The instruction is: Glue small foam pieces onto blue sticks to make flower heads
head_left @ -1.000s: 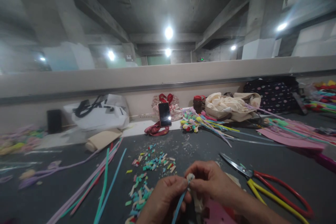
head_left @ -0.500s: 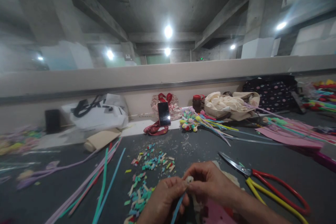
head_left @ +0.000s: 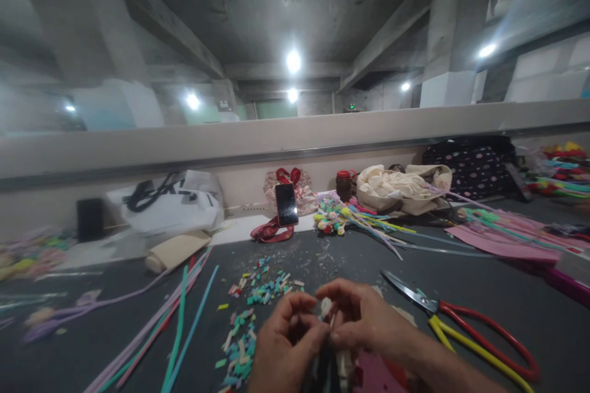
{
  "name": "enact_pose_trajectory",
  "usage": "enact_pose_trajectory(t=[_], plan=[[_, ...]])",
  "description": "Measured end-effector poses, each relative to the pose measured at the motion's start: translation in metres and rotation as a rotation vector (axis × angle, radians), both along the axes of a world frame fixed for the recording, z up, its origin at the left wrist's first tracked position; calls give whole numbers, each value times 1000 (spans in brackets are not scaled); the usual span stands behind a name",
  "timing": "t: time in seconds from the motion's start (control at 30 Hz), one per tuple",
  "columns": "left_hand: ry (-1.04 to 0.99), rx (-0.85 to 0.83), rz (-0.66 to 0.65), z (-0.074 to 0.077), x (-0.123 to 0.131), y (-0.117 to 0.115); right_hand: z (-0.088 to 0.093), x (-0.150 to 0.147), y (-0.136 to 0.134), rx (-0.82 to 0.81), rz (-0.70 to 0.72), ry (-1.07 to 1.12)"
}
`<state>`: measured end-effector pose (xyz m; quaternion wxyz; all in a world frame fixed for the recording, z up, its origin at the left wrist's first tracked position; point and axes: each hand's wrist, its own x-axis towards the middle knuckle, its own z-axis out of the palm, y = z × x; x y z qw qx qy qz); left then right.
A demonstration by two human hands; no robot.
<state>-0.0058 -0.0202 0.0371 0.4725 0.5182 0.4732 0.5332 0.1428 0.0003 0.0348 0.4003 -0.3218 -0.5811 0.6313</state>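
Note:
My left hand (head_left: 286, 344) and my right hand (head_left: 364, 322) meet low in the middle of the view, fingers pinched together around a small whitish piece (head_left: 325, 306) on the end of a thin stick. The stick's lower part is dark and blurred between my hands. Both hands hover just above the dark table (head_left: 507, 295). Scissors (head_left: 465, 334) with red and yellow handles lie shut to the right of my right hand. A scatter of small coloured cut bits (head_left: 258, 301) lies just left of my left hand.
Long thin coloured sticks (head_left: 179, 319) lie at the left. A phone (head_left: 286, 204) leans at the back by a red strap. A bunch of finished coloured flowers (head_left: 336, 218), a cloth bag (head_left: 401, 187), a white bag (head_left: 170, 206) and pink sheets (head_left: 502, 239) line the back and right.
My hands have risen slightly and closed in tighter on the small piece. The blue stick that showed below my left hand is now dark and hidden. The view has shifted a little.

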Motion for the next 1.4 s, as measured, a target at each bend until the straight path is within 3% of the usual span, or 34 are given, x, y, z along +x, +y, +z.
enact_pose_trajectory(t=[0.27, 0.57, 0.73, 0.93, 1.2, 1.3, 1.4], plan=[[294, 174, 28, -4, 0, -3, -5, 10, 4, 71, -18, -90], [354, 165, 56, -2, 1, -4, 3, 13, 3, 64, -72, -137], [175, 38, 44, -1, -1, 3, 4, 18, 8, 85, -267, -203], [-213, -124, -73, -4, -6, 14, 4, 17, 7, 220, -299, -404], [-249, -138, -73, -10, -9, 20, 6, 9, -1, 214, -323, -375], [-248, -152, -51, -5, -14, 21, 4, 11, 0, 232, -304, -342], [-327, -194, -29, 6, -23, 20, 0, 14, 3, 142, -245, -321]])
